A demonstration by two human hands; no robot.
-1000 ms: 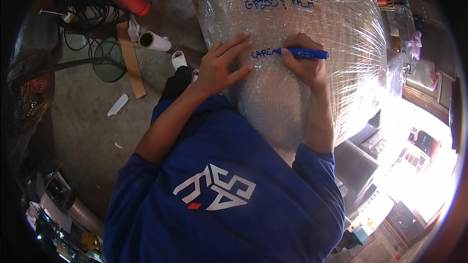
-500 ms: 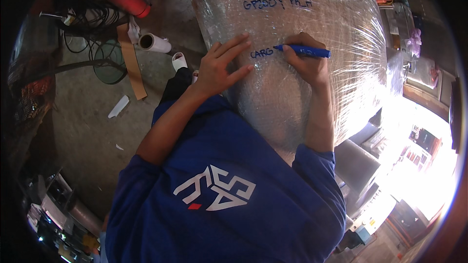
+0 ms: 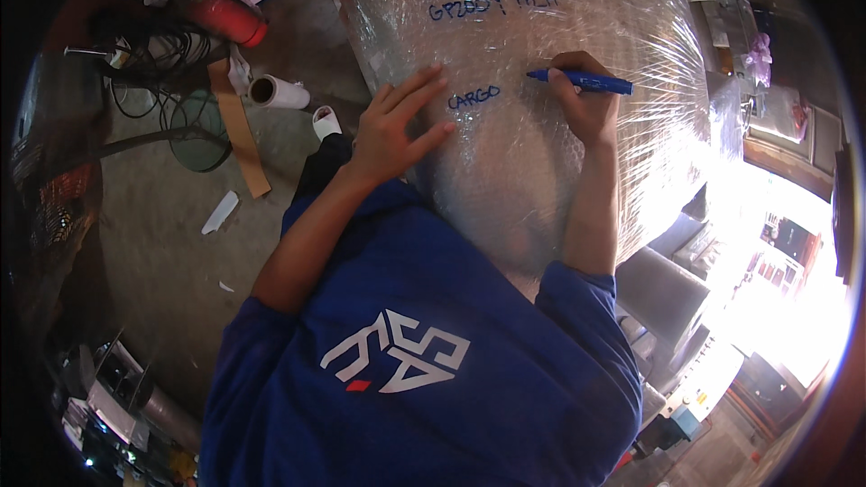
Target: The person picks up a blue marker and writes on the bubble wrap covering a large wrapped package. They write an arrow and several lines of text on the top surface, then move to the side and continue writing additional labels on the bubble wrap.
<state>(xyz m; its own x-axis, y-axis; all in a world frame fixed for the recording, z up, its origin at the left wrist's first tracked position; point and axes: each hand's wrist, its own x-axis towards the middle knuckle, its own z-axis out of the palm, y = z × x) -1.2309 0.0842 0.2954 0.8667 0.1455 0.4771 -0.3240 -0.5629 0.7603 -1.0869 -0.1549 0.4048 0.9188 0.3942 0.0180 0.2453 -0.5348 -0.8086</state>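
Note:
A large bundle (image 3: 505, 180) wrapped in clear stretch film fills the space in front of me, with several lines of blue handwriting on it. My left hand (image 3: 397, 126) lies on the film near its left side, fingers spread, just left of the lowest written word. Between the thumb and fingers of my right hand (image 3: 586, 104) is a blue marker (image 3: 600, 83). Its dark tip points left, a short way right of that word; whether it touches the film I cannot tell.
On the floor to the left are a white roll (image 3: 280, 93) with a cardboard core, a brown cardboard strip (image 3: 240, 131), a white scrap (image 3: 220, 213) and black cables (image 3: 162, 45). A red cylinder (image 3: 230, 20) lies farther off. At right, a grey box-like object (image 3: 663, 293) stands near bright light.
My right hand has moved the marker to the right, away from the lowest word, which now has one more letter. My left hand stays on the film.

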